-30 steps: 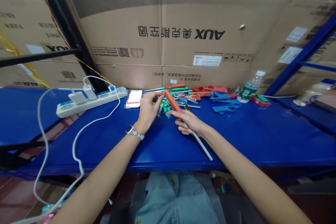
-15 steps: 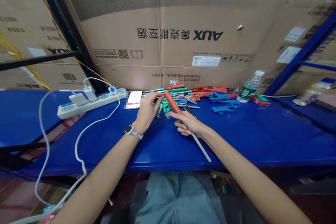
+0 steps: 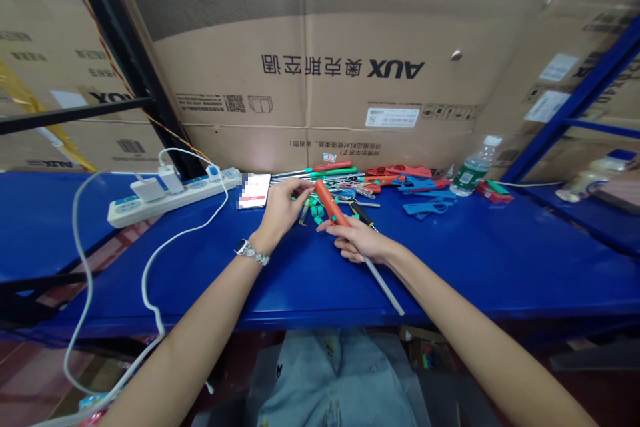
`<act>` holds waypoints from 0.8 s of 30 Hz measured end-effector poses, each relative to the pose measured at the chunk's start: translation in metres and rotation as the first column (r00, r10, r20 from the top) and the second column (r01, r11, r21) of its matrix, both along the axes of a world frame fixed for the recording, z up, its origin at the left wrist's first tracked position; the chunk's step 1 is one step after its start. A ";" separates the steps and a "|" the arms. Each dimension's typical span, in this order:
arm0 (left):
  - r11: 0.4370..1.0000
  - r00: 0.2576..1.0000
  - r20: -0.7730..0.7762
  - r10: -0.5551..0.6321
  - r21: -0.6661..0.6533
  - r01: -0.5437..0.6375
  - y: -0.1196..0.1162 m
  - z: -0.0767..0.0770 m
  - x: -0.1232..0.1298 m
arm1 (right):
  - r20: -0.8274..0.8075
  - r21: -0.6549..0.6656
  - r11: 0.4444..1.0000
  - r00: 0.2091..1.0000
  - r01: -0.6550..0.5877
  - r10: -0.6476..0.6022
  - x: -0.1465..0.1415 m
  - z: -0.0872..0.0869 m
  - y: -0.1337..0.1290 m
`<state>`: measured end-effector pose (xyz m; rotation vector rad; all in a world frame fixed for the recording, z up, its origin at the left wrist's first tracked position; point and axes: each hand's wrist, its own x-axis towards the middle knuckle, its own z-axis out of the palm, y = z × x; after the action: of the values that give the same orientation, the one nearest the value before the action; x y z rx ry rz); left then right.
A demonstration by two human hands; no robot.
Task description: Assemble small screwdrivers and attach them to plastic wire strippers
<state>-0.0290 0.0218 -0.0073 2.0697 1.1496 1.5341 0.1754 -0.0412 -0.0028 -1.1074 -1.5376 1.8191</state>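
Note:
My right hand [image 3: 357, 239] is wrapped round a long screwdriver [image 3: 331, 201]. Its orange-red handle points up and away from me, and the metal shaft slants down toward the table's front edge; the tip is too small to make out. Thumb and fingers of my left hand [image 3: 287, 203] are pinched together just left of the handle's end, and what they hold, if anything, is hidden. Small green pieces [image 3: 316, 210] lie below the left fingertips. Beyond both hands is a pile of tools [image 3: 345, 180] with red and green handles. A yellow-black screwdriver [image 3: 361, 213] lies behind my right hand.
A phone [image 3: 255, 191] lies left of the pile, near a white power strip [image 3: 175, 197] with plugs and cables. Blue clips [image 3: 425, 203], red clips [image 3: 400, 171] and a water bottle [image 3: 473, 170] are on the right. Cardboard boxes [image 3: 340, 27] stand behind the blue table [image 3: 475, 267].
The screwdriver and my right hand have dropped slightly toward me, with the handle's end lower than before. My left hand stays pinched and has shifted only a little.

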 end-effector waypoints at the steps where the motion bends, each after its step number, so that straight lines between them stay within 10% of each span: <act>1: 0.998 0.998 0.056 -0.021 -0.051 0.024 0.001 -0.001 0.000 | -0.002 0.007 1.000 1.000 0.002 -0.002 0.000 0.000 0.000; 24: 0.900 0.855 0.515 0.067 -0.401 0.171 -0.003 0.008 0.019 | -0.093 0.221 0.967 0.990 0.125 -0.106 -0.019 -0.007 -0.002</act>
<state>-0.0098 0.0188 0.0003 1.2719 1.0794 1.5040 0.1562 -0.0437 -0.0096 -0.9816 -1.5547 1.5483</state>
